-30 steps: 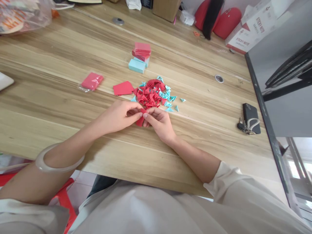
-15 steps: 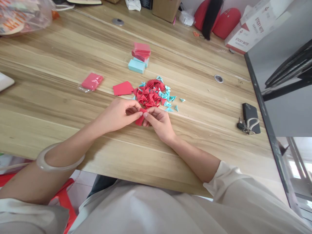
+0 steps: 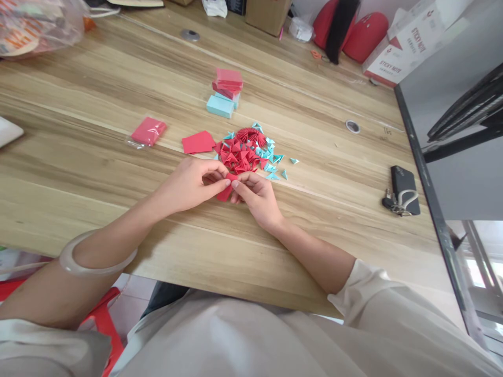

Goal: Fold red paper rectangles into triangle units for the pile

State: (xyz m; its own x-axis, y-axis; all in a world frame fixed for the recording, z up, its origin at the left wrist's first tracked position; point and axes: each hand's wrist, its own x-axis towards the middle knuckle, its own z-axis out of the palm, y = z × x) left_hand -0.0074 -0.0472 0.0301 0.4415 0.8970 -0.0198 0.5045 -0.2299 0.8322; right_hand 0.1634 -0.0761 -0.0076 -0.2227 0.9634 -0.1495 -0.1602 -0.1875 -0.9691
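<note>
Between my two hands is a piece of red paper (image 3: 224,195), partly folded and partly covered by my fingers. My left hand (image 3: 196,183) pinches its left side with thumb and forefinger. From the right, my right hand (image 3: 257,198) grips the same paper between thumb and fingers. Just beyond my fingertips lies a pile of folded red paper triangles (image 3: 239,157), with light-blue paper triangles (image 3: 271,168) along its right side. A curved row of joined red pieces (image 3: 251,136) rests at the back of the pile. Flat red paper slips (image 3: 197,142) lie to its left.
Farther left is a plastic-wrapped red paper pack (image 3: 148,131). Behind the pile stand red packs (image 3: 229,78) and a light-blue paper block (image 3: 220,106). A black case (image 3: 404,183) with keys (image 3: 398,208) sits near the right edge; sticky-note boxes (image 3: 408,50) stand at the back right.
The red paper's lower end has shifted very slightly between my fingers. Both hands keep almost the same place and grip, and the table's things have stayed put.
</note>
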